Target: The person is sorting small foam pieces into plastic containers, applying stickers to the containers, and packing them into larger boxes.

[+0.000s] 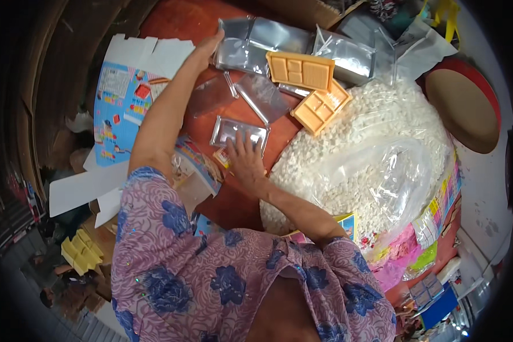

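My left hand (206, 50) reaches to the far left end of a row of clear plastic trays (279, 37) and grips that end; its fingertips are partly hidden. Closer in, my right hand (247, 162) lies open, fingers spread, with its fingertips on the near edge of a single clear plastic tray (233, 129). A small yellow-and-red packet (223, 158) lies beside that hand. Two orange compartment trays (301, 70) rest one partly over the other, to the right of the single tray. Loose clear plastic pieces (261, 97) lie between the row and the single tray.
A big clear bag of small white pieces (330, 165) bulges at the right. Blue printed cardboard (113, 128) stands at the left. A round red-rimmed container (464, 105) is at the far right, and yellow compartment trays (82, 251) lie lower left. The work surface (211, 105) is reddish.
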Demonstrator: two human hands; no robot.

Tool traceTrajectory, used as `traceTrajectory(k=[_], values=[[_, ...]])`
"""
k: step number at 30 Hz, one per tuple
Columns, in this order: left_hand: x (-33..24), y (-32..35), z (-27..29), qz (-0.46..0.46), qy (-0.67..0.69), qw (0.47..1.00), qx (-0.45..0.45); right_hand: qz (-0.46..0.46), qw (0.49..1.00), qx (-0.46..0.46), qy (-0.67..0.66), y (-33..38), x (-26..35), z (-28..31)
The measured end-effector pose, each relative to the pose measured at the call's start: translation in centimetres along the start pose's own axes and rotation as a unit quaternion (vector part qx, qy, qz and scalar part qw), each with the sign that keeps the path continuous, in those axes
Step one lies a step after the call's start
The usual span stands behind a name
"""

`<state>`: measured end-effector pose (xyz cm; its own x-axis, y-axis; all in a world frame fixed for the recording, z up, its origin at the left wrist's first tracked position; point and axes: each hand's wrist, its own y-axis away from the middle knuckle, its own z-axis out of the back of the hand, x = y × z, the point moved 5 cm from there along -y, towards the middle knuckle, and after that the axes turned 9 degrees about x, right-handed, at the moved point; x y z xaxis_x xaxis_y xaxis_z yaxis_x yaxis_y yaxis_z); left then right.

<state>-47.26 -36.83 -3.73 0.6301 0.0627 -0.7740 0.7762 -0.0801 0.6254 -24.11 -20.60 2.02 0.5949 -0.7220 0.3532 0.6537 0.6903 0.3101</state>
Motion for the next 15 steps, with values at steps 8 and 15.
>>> traceTrajectory(k=[8, 15], values=[[-0.5, 3.1, 0.5, 0.080, -0.177, 0.980, 0.045, 0.017, 1.000, 0.011, -0.020, -2.5, -2.8, -0.2], [0.1, 3.8, 0.4, 0.082, -0.194, 0.976, 0.050, 0.033, 0.992, -0.054, 0.106, -3.4, -2.7, 1.0]])
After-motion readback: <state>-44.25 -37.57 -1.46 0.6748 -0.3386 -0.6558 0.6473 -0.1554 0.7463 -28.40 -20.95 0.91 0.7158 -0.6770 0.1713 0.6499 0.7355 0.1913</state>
